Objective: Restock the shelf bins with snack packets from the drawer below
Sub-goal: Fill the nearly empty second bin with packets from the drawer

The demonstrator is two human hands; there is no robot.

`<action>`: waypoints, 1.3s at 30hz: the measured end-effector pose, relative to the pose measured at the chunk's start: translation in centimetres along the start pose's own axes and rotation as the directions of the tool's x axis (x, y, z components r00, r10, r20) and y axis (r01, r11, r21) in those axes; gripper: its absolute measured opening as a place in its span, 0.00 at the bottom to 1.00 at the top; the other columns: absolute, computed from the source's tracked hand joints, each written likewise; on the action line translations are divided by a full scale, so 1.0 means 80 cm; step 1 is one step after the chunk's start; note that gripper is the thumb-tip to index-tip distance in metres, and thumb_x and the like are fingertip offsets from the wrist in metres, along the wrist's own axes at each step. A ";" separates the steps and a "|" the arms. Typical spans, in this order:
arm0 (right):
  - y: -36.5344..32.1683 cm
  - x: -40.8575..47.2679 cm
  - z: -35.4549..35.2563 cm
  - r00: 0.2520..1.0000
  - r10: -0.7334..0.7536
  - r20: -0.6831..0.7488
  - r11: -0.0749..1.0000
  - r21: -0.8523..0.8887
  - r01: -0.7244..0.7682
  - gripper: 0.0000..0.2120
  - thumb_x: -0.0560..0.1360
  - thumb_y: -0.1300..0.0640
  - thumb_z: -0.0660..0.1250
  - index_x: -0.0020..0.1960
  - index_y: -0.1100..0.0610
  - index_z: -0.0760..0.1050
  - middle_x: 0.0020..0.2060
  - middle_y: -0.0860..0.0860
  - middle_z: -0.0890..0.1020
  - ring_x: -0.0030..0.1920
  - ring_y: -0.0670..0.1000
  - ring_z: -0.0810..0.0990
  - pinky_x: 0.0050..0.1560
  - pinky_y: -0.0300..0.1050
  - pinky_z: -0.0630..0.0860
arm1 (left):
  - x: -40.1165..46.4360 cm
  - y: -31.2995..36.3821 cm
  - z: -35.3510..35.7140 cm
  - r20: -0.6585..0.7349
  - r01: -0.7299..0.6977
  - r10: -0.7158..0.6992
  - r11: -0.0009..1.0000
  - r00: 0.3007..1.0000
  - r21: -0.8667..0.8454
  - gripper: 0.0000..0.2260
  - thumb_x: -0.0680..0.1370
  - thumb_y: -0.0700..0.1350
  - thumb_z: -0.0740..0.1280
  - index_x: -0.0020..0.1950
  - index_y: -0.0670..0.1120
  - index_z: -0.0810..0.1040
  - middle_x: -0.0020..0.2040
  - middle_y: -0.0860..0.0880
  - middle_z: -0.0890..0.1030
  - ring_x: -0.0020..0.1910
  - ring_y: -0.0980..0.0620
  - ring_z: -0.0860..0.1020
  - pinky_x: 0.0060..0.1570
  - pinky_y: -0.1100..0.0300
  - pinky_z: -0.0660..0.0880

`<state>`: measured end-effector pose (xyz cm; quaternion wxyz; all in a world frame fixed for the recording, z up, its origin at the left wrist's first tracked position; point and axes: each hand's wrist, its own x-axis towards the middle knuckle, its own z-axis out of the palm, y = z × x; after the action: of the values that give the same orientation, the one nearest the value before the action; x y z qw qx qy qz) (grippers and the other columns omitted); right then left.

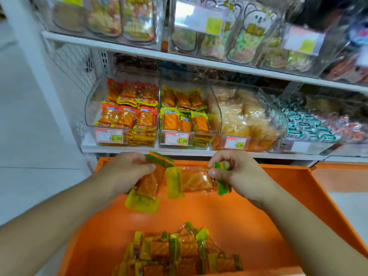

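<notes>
Both hands hold snack packets over the orange drawer [298, 206]. The left hand [127, 172] grips one packet [146, 193] that hangs down; the right hand [233, 172] pinches another packet [194, 181] by its green end. More packets [175, 253] lie in the drawer. On the shelf, the bin tags [109, 135] read 11.90, 11.90 and 29.90; packet brands are unreadable.

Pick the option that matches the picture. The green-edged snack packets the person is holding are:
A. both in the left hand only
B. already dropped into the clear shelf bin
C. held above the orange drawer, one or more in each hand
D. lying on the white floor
C: the left hand and the right hand each grip green-edged packets over the orange drawer, below the shelf bins.
</notes>
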<state>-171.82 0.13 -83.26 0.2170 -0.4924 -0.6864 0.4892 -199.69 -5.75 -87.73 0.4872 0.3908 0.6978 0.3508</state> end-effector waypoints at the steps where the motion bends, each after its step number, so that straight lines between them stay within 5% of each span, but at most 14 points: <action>1: -0.004 -0.007 0.003 1.000 -0.008 -0.008 1.000 0.029 0.009 0.04 0.77 0.68 0.73 0.45 0.61 0.80 0.28 0.55 0.79 0.27 0.53 0.77 0.27 0.42 0.74 | -0.011 0.004 -0.004 0.027 0.004 -0.003 0.999 1.000 -0.033 0.03 0.79 0.46 0.73 0.48 0.48 0.85 0.29 0.54 0.81 0.31 0.53 0.76 0.34 0.60 0.70; 4: -0.009 -0.013 0.012 0.998 -0.035 -0.049 0.998 0.058 0.038 0.07 0.77 0.67 0.73 0.43 0.58 0.81 0.27 0.53 0.76 0.27 0.51 0.74 0.28 0.43 0.72 | -0.036 0.016 -0.007 0.119 0.040 -0.016 0.978 0.993 -0.204 0.06 0.80 0.39 0.70 0.49 0.47 0.87 0.43 0.41 0.87 0.45 0.43 0.85 0.48 0.48 0.79; 7: -0.012 -0.003 0.019 0.995 -0.056 -0.083 0.998 0.016 0.058 0.09 0.77 0.64 0.74 0.42 0.52 0.82 0.28 0.55 0.76 0.28 0.53 0.74 0.29 0.46 0.73 | -0.043 0.025 -0.002 0.157 0.060 -0.011 0.949 0.987 -0.309 0.12 0.78 0.33 0.69 0.55 0.47 0.86 0.56 0.36 0.85 0.61 0.32 0.80 0.63 0.34 0.75; 12: -0.015 0.016 0.026 0.978 -0.177 -0.111 0.970 -0.185 0.154 0.08 0.76 0.59 0.77 0.50 0.46 0.83 0.35 0.50 0.82 0.31 0.55 0.79 0.34 0.55 0.78 | -0.035 0.028 -0.002 0.232 0.010 0.042 0.976 0.972 -0.216 0.24 0.67 0.44 0.81 0.62 0.52 0.82 0.53 0.48 0.88 0.54 0.47 0.86 0.64 0.41 0.78; 15: -0.017 0.021 0.036 0.964 -0.248 -0.095 0.938 -0.273 0.215 0.11 0.74 0.57 0.78 0.51 0.42 0.83 0.39 0.38 0.82 0.37 0.42 0.79 0.36 0.34 0.71 | -0.026 0.023 0.003 0.287 -0.034 0.074 0.989 0.955 -0.144 0.28 0.66 0.46 0.80 0.65 0.53 0.80 0.56 0.48 0.87 0.57 0.49 0.86 0.66 0.43 0.77; 22: -0.017 0.031 0.067 0.904 -0.413 -0.111 0.850 -0.404 0.339 0.18 0.71 0.58 0.80 0.57 0.45 0.81 0.47 0.41 0.78 0.50 0.44 0.77 0.47 0.32 0.71 | -0.018 0.012 0.018 0.355 -0.105 0.131 0.990 0.926 -0.090 0.18 0.75 0.40 0.76 0.63 0.52 0.82 0.55 0.45 0.87 0.58 0.44 0.85 0.67 0.37 0.75; 25: -0.020 0.033 0.066 0.948 -0.297 -0.118 0.921 -0.299 0.251 0.18 0.72 0.56 0.80 0.59 0.45 0.80 0.47 0.45 0.78 0.50 0.46 0.78 0.48 0.34 0.73 | -0.020 0.015 0.015 0.401 -0.145 0.171 0.985 0.900 -0.094 0.18 0.79 0.33 0.71 0.61 0.55 0.83 0.57 0.47 0.87 0.60 0.47 0.84 0.66 0.47 0.77; 28: -0.023 0.033 0.061 0.987 -0.155 0.040 0.982 -0.100 0.159 0.10 0.75 0.56 0.78 0.54 0.47 0.82 0.43 0.51 0.84 0.44 0.54 0.83 0.47 0.52 0.81 | -0.025 0.020 0.013 0.369 -0.203 0.207 0.978 0.906 -0.051 0.18 0.79 0.31 0.70 0.56 0.56 0.83 0.55 0.55 0.87 0.57 0.57 0.84 0.57 0.64 0.78; 32: -0.029 0.025 0.060 0.987 -0.143 0.076 0.989 -0.029 0.146 0.09 0.74 0.63 0.78 0.51 0.54 0.82 0.40 0.56 0.85 0.38 0.57 0.84 0.43 0.51 0.81 | -0.025 0.018 0.012 0.292 -0.246 0.218 0.967 0.931 0.065 0.16 0.77 0.36 0.74 0.61 0.52 0.82 0.55 0.54 0.87 0.53 0.57 0.85 0.58 0.57 0.81; 39: -0.032 0.023 0.058 0.994 -0.109 0.004 0.994 0.020 0.109 0.12 0.71 0.63 0.80 0.50 0.51 0.82 0.38 0.56 0.86 0.35 0.55 0.82 0.42 0.58 0.80 | -0.031 0.016 0.009 0.078 -0.326 0.317 0.920 0.945 0.218 0.15 0.74 0.46 0.79 0.56 0.58 0.80 0.51 0.58 0.84 0.53 0.63 0.82 0.55 0.62 0.80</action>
<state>-177.38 -0.45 -83.31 0.2462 -0.4509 -0.7079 0.4848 -198.22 -7.30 -85.84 0.3890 0.5605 0.6496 0.3355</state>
